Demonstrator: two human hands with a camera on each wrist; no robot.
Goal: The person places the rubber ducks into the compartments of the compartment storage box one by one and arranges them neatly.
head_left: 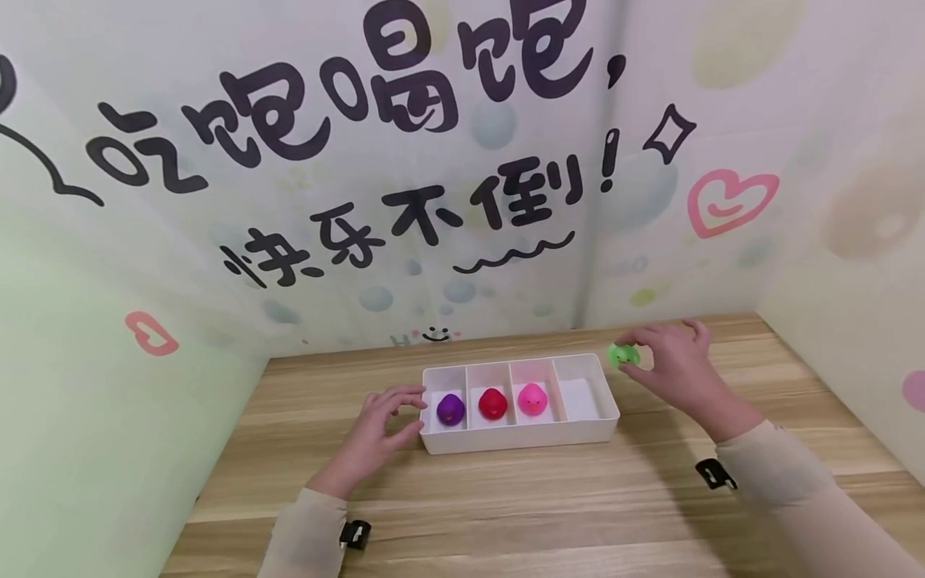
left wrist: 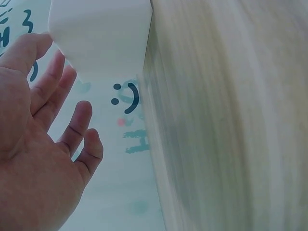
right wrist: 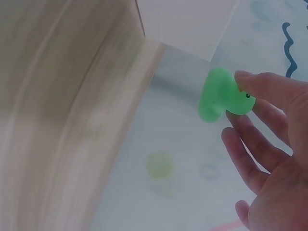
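A white box point(head_left: 520, 438) with compartments in a row sits on the table. Its left three compartments hold a purple toy duck point(head_left: 451, 410), a red toy duck point(head_left: 493, 405) and a pink toy duck point(head_left: 532, 399); the rightmost shows a bare floor. My left hand point(head_left: 370, 432) touches the box's left end with extended fingertips, and the left wrist view has that hand point(left wrist: 45, 130) against the white end wall. Just beyond the box's right end, my right hand point(head_left: 675, 371) pinches a small green toy duck point(right wrist: 224, 94) between thumb and fingers, above the table.
The wooden table point(head_left: 520, 514) stretches around the box and meets a white printed wall point(head_left: 405, 257) at the back. Side walls stand at left and right. Black clips point(head_left: 355, 534) sit at both sleeve cuffs.
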